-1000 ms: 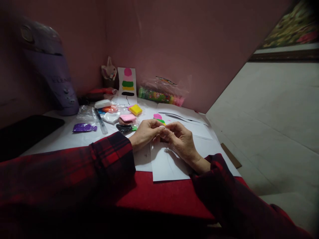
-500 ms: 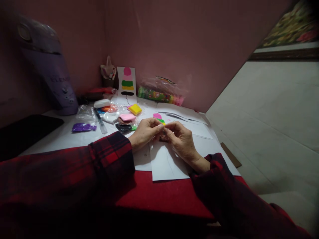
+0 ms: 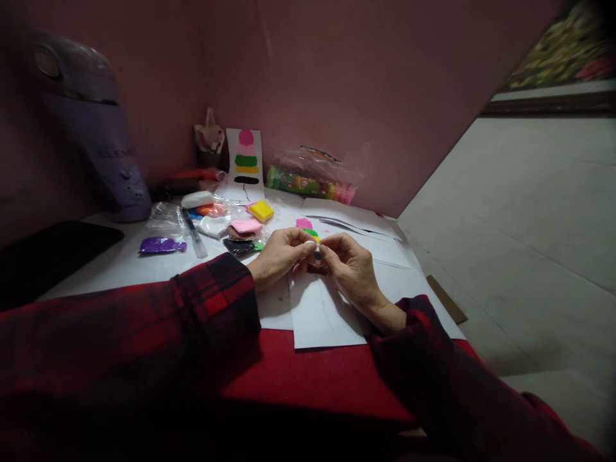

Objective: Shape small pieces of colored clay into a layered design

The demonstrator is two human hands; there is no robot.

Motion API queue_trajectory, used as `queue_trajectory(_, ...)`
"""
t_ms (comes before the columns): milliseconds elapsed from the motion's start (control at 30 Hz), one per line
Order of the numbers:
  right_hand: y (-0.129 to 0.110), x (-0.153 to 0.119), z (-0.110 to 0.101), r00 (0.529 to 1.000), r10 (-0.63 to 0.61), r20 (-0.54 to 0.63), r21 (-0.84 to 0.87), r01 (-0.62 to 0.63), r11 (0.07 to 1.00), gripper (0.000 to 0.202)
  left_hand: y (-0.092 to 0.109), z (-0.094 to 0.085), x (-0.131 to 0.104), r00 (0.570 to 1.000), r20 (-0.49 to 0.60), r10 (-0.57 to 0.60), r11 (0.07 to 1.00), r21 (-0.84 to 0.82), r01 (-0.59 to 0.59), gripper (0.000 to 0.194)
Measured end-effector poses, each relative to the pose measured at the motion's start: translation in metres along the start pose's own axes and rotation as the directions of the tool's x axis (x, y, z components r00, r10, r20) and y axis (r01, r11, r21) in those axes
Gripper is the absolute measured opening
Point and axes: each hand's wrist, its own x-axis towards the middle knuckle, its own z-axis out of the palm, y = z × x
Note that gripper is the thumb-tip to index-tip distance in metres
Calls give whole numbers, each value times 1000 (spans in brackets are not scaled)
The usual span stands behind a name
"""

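My left hand (image 3: 282, 255) and my right hand (image 3: 353, 266) meet above a white sheet (image 3: 330, 324). Thumb and fingertips of both are pinched together on a small pale piece (image 3: 317, 254), too small and shaded to name surely. Just beneath the fingertips, a dark brown strip (image 3: 317, 270) lies on the sheet, partly covered by the hands. Beyond them, pink (image 3: 303, 223), green (image 3: 310, 232) and yellow patches are stacked on the paper. My left hand is also near a black packet (image 3: 239, 248) and a pink clay packet (image 3: 246, 227).
A colored picture card (image 3: 244, 167) leans against the wall. Left of my hands lie a yellow packet (image 3: 260, 211), a purple packet (image 3: 162, 246), white packets and a pen (image 3: 194, 236). A purple tumbler (image 3: 99, 135) stands far left. A plastic bag with colored tubs (image 3: 310, 183) lies behind.
My fingertips have shifted slightly, and a little more of the pale piece shows between them. Everything else stays in place.
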Motion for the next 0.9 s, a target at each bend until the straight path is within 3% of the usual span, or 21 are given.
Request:
queue_trajectory(400, -4, -2, 2, 998, -9, 70, 35, 6, 999, 12, -7, -5, 2, 998, 55, 12, 1000, 0, -12, 30)
queue_trajectory(900, -8, -2, 1, 997, -34, 74, -24, 36, 999, 8, -6, -6, 1, 996, 88, 2, 1000, 14, -3, 31)
